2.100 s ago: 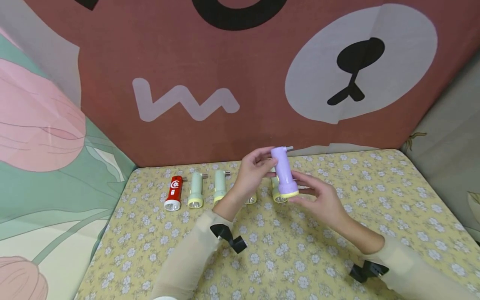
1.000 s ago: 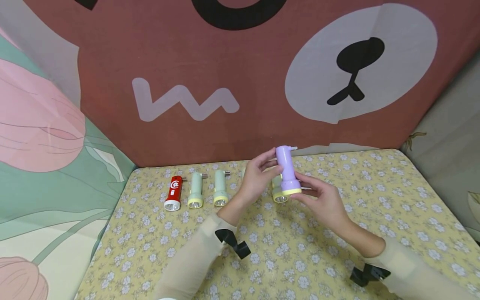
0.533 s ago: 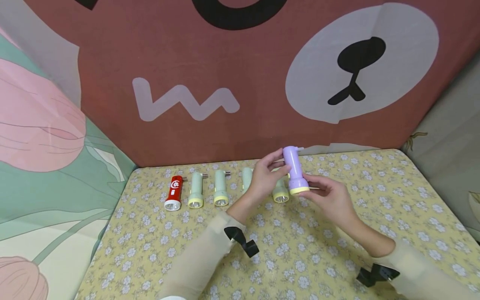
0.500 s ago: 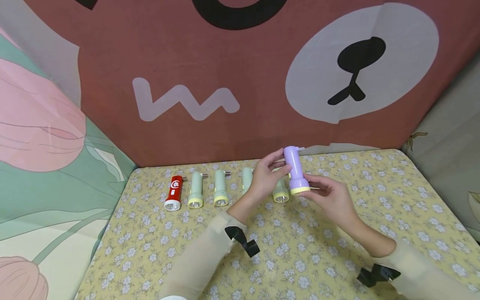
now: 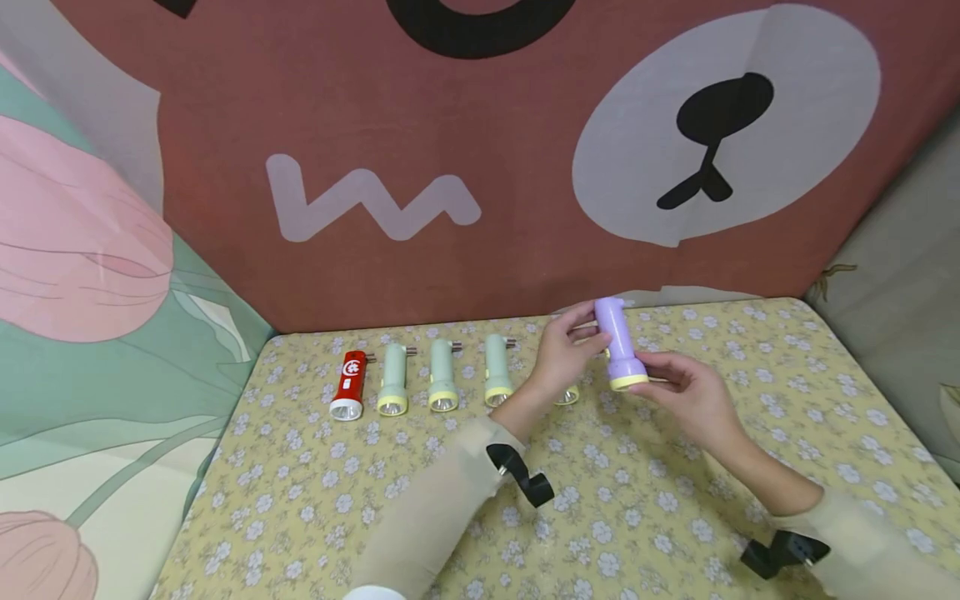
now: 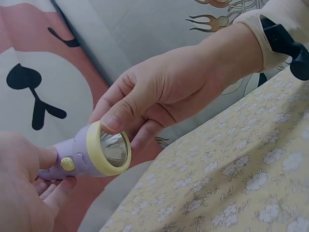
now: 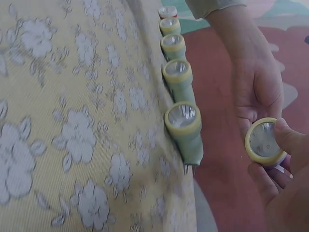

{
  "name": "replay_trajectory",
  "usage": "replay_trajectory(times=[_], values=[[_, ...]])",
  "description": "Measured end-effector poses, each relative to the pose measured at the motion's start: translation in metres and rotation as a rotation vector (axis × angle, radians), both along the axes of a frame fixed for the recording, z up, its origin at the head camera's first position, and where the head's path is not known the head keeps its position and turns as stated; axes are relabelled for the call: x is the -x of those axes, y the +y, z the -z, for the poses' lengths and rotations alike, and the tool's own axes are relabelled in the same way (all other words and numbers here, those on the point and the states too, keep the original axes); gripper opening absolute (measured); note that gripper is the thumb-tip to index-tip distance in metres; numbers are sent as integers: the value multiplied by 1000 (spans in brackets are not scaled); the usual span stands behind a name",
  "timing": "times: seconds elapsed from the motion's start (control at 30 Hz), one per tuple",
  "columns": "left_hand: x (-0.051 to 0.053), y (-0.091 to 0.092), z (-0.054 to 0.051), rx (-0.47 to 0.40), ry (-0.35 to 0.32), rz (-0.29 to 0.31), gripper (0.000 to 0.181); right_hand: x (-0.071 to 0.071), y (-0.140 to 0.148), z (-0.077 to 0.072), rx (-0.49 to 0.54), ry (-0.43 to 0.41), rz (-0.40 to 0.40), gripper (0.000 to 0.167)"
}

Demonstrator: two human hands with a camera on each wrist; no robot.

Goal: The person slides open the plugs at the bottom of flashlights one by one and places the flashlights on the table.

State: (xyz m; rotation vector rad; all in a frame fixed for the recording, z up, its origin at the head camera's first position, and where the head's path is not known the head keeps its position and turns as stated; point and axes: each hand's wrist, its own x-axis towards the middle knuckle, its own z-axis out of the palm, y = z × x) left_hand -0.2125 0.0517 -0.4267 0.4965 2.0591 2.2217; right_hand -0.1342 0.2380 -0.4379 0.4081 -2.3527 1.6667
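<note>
Raised above the table is a purple flashlight (image 5: 617, 333) with a yellow head ring and a yellow switch (image 6: 67, 164). My left hand (image 5: 562, 354) grips its body near the plug end. At the lens end, my right hand (image 5: 692, 396) pinches the yellow rim between thumb and fingers. The lens (image 6: 114, 149) points toward me and looks unlit. Just left of it, a green flashlight (image 7: 186, 130) lies on the table, mostly hidden behind my left hand in the head view.
Left of my hands, a row holds a red flashlight (image 5: 348, 383) and three green flashlights (image 5: 442, 373), with lenses toward me and plug prongs out. They lie on a yellow floral tablecloth (image 5: 600, 533). A red bear-print cloth (image 5: 517, 225) stands behind the table's far edge.
Both hands have carried the purple flashlight to the right, past the last green one. More of the green flashlights in the row now show. The grip looks the same.
</note>
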Motion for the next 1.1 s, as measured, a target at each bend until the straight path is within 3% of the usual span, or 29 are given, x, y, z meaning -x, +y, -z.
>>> replay_trajectory(times=[0.37, 0.6, 0.77, 0.93, 1.1], values=[[5, 28, 7, -12, -130, -69, 50, 11, 23, 12, 17, -72, -31, 36], [1, 50, 23, -22, -211, -172, 50, 16, 39, 24, -18, -130, -72, 37], [-3, 66, 29, -31, -265, -250, 49, 18, 46, 30, -31, -161, -70, 37], [-6, 75, 34, -12, -314, -285, 46, 19, 46, 35, 0, -187, -61, 39], [-6, 80, 42, 21, -319, -321, 44, 20, 44, 41, -15, -213, -36, 38]])
